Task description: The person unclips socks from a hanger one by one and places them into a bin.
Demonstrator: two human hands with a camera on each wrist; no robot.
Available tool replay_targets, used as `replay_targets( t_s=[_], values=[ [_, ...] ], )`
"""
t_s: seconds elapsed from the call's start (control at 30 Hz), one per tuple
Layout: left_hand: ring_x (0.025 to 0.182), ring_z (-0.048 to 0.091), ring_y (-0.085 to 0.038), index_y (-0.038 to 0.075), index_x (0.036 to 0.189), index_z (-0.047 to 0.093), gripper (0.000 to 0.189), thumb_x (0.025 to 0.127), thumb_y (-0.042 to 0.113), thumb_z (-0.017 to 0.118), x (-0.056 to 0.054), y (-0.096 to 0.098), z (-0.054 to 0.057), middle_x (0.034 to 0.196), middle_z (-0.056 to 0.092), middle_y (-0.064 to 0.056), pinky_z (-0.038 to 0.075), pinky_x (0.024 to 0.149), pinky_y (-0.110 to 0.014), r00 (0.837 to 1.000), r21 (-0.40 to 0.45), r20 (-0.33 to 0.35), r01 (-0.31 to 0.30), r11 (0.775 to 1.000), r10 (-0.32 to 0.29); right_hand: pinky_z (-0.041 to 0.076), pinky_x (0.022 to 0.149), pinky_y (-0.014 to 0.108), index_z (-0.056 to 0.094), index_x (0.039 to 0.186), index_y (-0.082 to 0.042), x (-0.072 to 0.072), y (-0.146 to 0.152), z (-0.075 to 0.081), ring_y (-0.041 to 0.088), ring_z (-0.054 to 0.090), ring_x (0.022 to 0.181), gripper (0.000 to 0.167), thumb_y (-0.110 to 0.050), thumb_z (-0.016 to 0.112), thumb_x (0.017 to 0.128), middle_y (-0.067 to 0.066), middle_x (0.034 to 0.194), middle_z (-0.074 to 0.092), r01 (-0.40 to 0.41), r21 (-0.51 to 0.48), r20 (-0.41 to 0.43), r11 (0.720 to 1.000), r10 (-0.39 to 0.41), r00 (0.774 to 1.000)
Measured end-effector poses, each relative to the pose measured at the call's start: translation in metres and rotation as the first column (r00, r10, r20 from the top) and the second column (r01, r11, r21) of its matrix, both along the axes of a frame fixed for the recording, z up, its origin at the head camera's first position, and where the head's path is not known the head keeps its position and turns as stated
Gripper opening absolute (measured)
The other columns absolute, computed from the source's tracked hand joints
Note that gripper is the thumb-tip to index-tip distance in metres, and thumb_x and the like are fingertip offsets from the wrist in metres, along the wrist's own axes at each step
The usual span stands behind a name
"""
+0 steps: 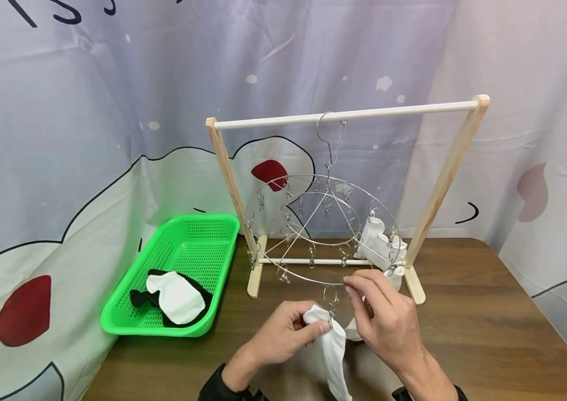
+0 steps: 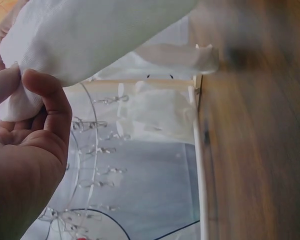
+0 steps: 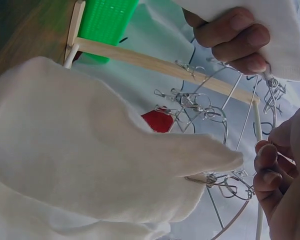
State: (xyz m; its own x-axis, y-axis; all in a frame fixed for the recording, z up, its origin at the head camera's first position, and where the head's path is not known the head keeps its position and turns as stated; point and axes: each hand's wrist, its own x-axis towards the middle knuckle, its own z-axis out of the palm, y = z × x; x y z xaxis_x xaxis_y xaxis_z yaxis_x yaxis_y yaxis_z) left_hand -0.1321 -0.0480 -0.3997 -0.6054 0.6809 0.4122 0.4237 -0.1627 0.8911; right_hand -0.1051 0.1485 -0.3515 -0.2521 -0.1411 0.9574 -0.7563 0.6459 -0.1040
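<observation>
A white sock (image 1: 332,348) hangs from a metal clip (image 1: 331,306) at the front of a round wire clip hanger (image 1: 313,280). My left hand (image 1: 283,333) pinches this sock near its cuff, beside the clip. In the left wrist view, the thumb and index finger squeeze the white cloth (image 2: 95,40). My right hand (image 1: 389,323) pinches the hanger's outer ring just right of that clip; the right wrist view shows its curled fingers (image 3: 267,175) at the wire. Another clipped white sock (image 3: 100,145) fills much of that view.
The hanger hangs from a wooden rack (image 1: 389,112) with a white bar. More white socks (image 1: 376,242) hang at its right side. On the left, a green basket (image 1: 170,331) holds a white sock (image 1: 180,301) and black cloth items (image 1: 143,298). A patterned curtain (image 1: 173,83) stands behind.
</observation>
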Motion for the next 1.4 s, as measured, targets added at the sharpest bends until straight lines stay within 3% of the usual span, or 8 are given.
replay_targets(
  t_s=[0.23,0.53,0.7,0.93,1.07,1.2,1.33,1.4],
  values=[
    [0.045,0.047,-0.023,0.003,0.087,0.061,0.008,0.094,0.005,0.057,-0.006,0.000,-0.015,0.061,0.052,-0.016,0.040,0.036,-0.019,1.000,-0.012,-0.011,-0.022,1.000,0.022,0.031,0.047,0.004,0.068,0.088,0.004,0.005,-0.003,0.000,0.001,0.041,0.052,0.010,-0.001,0.067,0.080,0.015,0.087,0.061,-0.090,-0.127,0.041,0.988,0.096,0.995],
    [0.048,0.045,-0.002,0.005,0.092,0.062,0.009,0.095,0.013,0.058,-0.007,0.003,-0.021,0.060,0.052,-0.014,0.038,0.035,-0.020,0.998,-0.040,0.020,-0.057,0.998,0.057,0.029,0.049,0.001,0.070,0.102,-0.009,0.007,-0.017,-0.009,-0.004,0.039,0.052,0.029,0.003,0.074,0.075,-0.002,0.079,0.064,-0.157,-0.123,0.259,0.980,0.184,0.948],
    [0.049,0.046,0.000,0.005,0.088,0.061,0.011,0.094,0.014,0.059,-0.006,0.005,-0.022,0.059,0.052,-0.013,0.039,0.036,-0.021,0.997,-0.066,0.023,-0.073,0.995,0.074,0.034,0.045,0.007,0.072,0.096,-0.013,0.008,-0.019,-0.008,0.000,0.042,0.051,0.032,0.010,0.072,0.074,0.000,0.075,0.066,-0.210,-0.232,0.352,0.950,0.283,0.892],
    [0.048,0.043,0.003,0.007,0.086,0.060,0.011,0.094,0.014,0.059,-0.003,0.007,-0.024,0.058,0.051,-0.007,0.037,0.036,-0.018,0.995,-0.068,-0.066,-0.082,0.994,0.077,0.039,0.043,0.016,0.073,0.093,-0.007,0.010,-0.019,-0.010,0.007,0.050,0.053,0.034,0.019,0.069,0.072,0.011,0.079,0.069,-0.311,-0.398,0.367,0.863,0.460,0.808],
    [0.052,0.039,0.006,0.016,0.082,0.059,0.017,0.095,0.026,0.059,-0.002,0.007,-0.020,0.060,0.046,0.005,0.035,0.041,-0.014,0.985,-0.173,-0.157,-0.096,0.980,0.069,0.037,0.040,0.016,0.073,0.093,-0.004,0.009,-0.017,-0.013,0.006,0.050,0.052,0.035,0.022,0.068,0.070,0.012,0.077,0.069,-0.322,-0.442,0.332,0.837,0.486,0.808],
    [0.055,0.041,0.008,0.023,0.080,0.058,0.019,0.094,0.035,0.058,-0.005,-0.004,-0.018,0.063,0.046,0.014,0.038,0.046,-0.012,0.971,-0.315,-0.236,-0.126,0.941,0.051,0.035,0.040,0.015,0.072,0.092,-0.002,0.007,-0.016,-0.013,0.006,0.049,0.051,0.035,0.023,0.068,0.068,0.012,0.075,0.069,-0.337,-0.437,0.286,0.834,0.484,0.827],
    [0.053,0.050,0.002,0.025,0.089,0.063,0.013,0.092,0.037,0.060,-0.014,-0.034,-0.021,0.066,0.056,0.011,0.047,0.045,-0.020,0.982,-0.405,-0.125,-0.184,0.896,0.145,0.035,0.041,0.014,0.073,0.091,-0.003,0.005,-0.015,-0.012,0.005,0.048,0.051,0.033,0.020,0.070,0.068,0.011,0.073,0.068,-0.328,-0.416,0.270,0.848,0.459,0.846],
    [0.047,0.053,-0.004,0.024,0.094,0.065,0.014,0.092,0.037,0.061,-0.022,-0.055,-0.019,0.066,0.060,0.006,0.049,0.041,-0.025,0.965,-0.429,-0.039,-0.251,0.868,0.260,0.034,0.041,0.013,0.073,0.091,-0.005,0.006,-0.014,-0.012,0.004,0.046,0.051,0.033,0.019,0.071,0.068,0.009,0.071,0.068,-0.309,-0.405,0.270,0.861,0.436,0.859]
  ],
)
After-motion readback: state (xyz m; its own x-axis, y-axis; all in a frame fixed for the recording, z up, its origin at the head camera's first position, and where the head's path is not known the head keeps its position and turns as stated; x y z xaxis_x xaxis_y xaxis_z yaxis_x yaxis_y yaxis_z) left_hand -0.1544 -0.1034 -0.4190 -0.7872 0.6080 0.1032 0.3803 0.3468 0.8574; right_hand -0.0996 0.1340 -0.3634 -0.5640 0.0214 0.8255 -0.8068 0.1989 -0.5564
